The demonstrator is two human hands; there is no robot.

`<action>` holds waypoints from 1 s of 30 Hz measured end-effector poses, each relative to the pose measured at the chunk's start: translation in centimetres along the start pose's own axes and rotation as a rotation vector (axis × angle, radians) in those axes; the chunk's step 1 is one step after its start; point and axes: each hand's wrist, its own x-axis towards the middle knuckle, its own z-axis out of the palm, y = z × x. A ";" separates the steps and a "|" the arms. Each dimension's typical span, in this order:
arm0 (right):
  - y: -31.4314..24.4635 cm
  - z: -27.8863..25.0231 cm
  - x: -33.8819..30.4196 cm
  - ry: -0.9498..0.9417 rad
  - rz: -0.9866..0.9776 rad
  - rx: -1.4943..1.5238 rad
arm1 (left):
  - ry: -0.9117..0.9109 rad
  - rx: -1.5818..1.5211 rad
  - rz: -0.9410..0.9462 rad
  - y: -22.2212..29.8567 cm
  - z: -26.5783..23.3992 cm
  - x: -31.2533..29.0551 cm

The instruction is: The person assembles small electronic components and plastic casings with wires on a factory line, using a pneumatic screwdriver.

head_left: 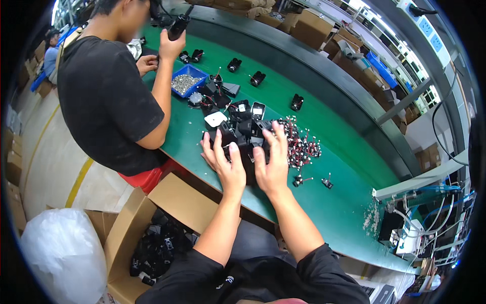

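Both hands — left hand (224,163), right hand (272,161) — grip black parts (243,130).

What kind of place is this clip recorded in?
Most likely a small-parts assembly workshop: a long green workbench strewn with black plastic parts, a blue tray of screws, and cardboard boxes stacked behind. Both hands gather the parts.

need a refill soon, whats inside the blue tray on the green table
The blue tray holds a heap of small silvery metal parts, probably screws. They cover its floor, so nothing beneath them shows, and they are too small to tell apart.
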 end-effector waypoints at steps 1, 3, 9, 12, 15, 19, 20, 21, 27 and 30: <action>-0.1 -1.0 0.4 0.042 0.024 0.003 | 0.010 -0.039 -0.002 -0.1 -0.2 0.0; 0.1 -3.8 1.5 0.127 0.115 0.073 | 0.004 -0.094 -0.020 0.2 -0.2 0.3; 1.1 -9.8 -3.8 -0.036 0.219 0.026 | -0.064 0.029 0.005 -0.8 0.0 1.1; 2.2 -11.9 -8.4 -0.086 0.191 -0.031 | -0.210 0.161 0.069 -1.5 -0.4 1.4; 3.4 -15.8 -11.1 0.033 0.257 -0.131 | -0.247 0.055 0.188 -1.3 -1.1 1.1; 7.4 -21.4 -12.6 0.013 0.476 -0.249 | -0.399 0.058 0.333 -1.3 -4.5 1.6; 9.4 -22.2 -13.0 0.007 0.467 -0.279 | -0.426 0.057 0.358 -1.3 -5.2 1.8; 10.3 -22.5 -12.8 -0.030 0.489 -0.244 | -0.421 0.084 0.358 -1.5 -5.7 1.8; 12.7 -21.3 -9.1 -0.192 0.462 -0.128 | -0.255 0.009 0.253 -1.2 -6.5 2.2; 13.3 -20.0 -8.4 -0.187 0.458 -0.092 | -0.341 0.261 0.751 1.7 -6.7 2.0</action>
